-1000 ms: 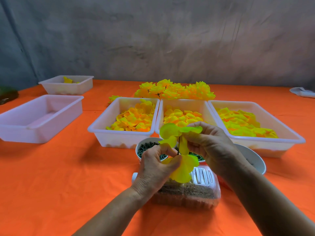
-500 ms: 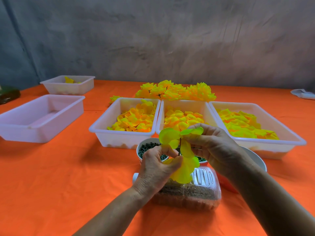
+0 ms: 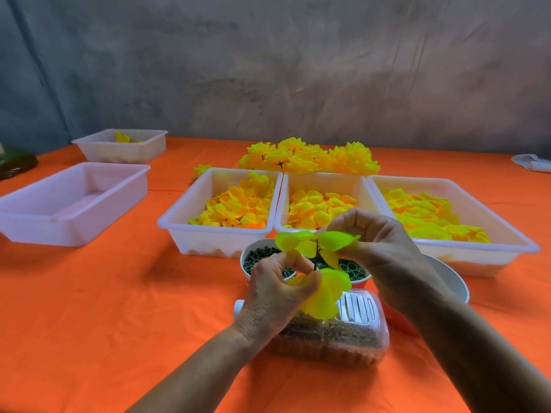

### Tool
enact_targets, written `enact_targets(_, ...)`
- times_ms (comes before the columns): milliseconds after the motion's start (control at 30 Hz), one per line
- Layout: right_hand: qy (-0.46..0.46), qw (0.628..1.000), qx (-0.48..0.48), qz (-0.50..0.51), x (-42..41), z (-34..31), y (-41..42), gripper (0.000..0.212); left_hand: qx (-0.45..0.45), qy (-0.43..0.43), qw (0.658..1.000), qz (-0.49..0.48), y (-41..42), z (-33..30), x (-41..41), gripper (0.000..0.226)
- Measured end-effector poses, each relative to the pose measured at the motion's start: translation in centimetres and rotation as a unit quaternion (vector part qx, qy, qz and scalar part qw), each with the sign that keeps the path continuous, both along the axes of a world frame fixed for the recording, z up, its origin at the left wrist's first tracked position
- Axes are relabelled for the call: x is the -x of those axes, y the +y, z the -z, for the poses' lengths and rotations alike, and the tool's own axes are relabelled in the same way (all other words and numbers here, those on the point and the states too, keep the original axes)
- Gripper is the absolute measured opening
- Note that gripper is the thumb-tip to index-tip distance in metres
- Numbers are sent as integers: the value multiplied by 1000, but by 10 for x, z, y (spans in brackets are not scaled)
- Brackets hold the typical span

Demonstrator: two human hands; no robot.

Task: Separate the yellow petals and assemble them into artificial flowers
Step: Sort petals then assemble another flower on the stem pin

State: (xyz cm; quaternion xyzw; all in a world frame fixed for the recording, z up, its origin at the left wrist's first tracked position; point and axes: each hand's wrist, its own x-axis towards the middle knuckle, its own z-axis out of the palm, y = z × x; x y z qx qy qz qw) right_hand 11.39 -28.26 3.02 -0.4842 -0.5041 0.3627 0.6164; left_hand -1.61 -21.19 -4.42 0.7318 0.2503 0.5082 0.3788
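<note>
Petals (image 3: 316, 244) of thin yellow-green fabric sit threaded on a dark wire stem (image 3: 315, 262), held in the air above the near middle of the counter (image 3: 89, 323). The left hand (image 3: 277, 296) pinches the stem low down, with a larger petal layer (image 3: 323, 296) fanned out just under its fingertips. The right hand (image 3: 378, 245) is curled round the upper petals, pinching their right edge.

These pieces look nearly weightless and limp, so they should crease or slip off under a loose grip. My judgement is that the stem is the only stiff part, and the safest hold is on it, with the petals nudged near their centre hole rather than tugged by the rim.

Directly beneath the hands lie a clear plastic box (image 3: 337, 338) and two cups of small green parts (image 3: 262, 257), so downward room is tight. Three white trays of loose petals (image 3: 235, 207) stand just behind, toward the middle of the counter, and finished flowers (image 3: 310, 158) are heaped beyond them near the far edge. The left side holds two more trays (image 3: 74, 204), well apart from the work. Bare cloth along the near left edge gives the freest space.
</note>
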Motion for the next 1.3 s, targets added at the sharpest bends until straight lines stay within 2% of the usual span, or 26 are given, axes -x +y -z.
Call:
enact_targets(100, -135, 987, -78, 27, 1, -1, -5, 15, -13, 15, 999, -30, 0, 0, -1, 26)
enact_targets(167, -234, 963, -117, 65, 1, 2, -8, 14, 4, 8, 999, -31, -2, -3, -1, 16)
enact_targets(233, -288, 942, -148, 88, 1, 5, -9, 13, 18, -8, 1000, -20, -4, -6, -1, 4)
enact_targets(267, -311, 932, -162, 94, 1, 5, -9, 15, 19, -16, 1000, -12, -5, -7, -1, 5)
enact_targets(400, -393, 894, -190, 105, 0, 8, -7, 20, 52, -29, 998, 29, -4, -7, 2, 35)
enact_targets(467, -411, 884, -197, 104, -1, 8, -6, 20, 82, -32, 995, 55, -1, -6, 6, 42)
enact_targets(633, -423, 879, -198, 93, -2, 12, -5, 19, 144, -36, 983, 108, 2, -12, 18, 20)
enact_targets(767, -426, 879, -193, 87, -2, 15, -5, 23, 238, -60, 959, 144, 7, -24, 27, 27)
enact_targets(900, -444, 869, -200, 85, -2, 17, -4, 18, 327, -90, 935, 108, 12, -36, 29, 34)
enact_targets(1067, -466, 856, -202, 93, -2, 20, -7, 10, 321, -59, 938, 112, 6, -42, 19, 32)
enact_targets(1200, -494, 839, -188, 127, -6, 23, -14, 23, 332, -41, 938, 90, 8, -42, 15, 10)
enact_targets(1300, -514, 827, -185, 136, -8, 24, -17, 28, 348, -26, 934, 73, 11, -42, 14, 10)
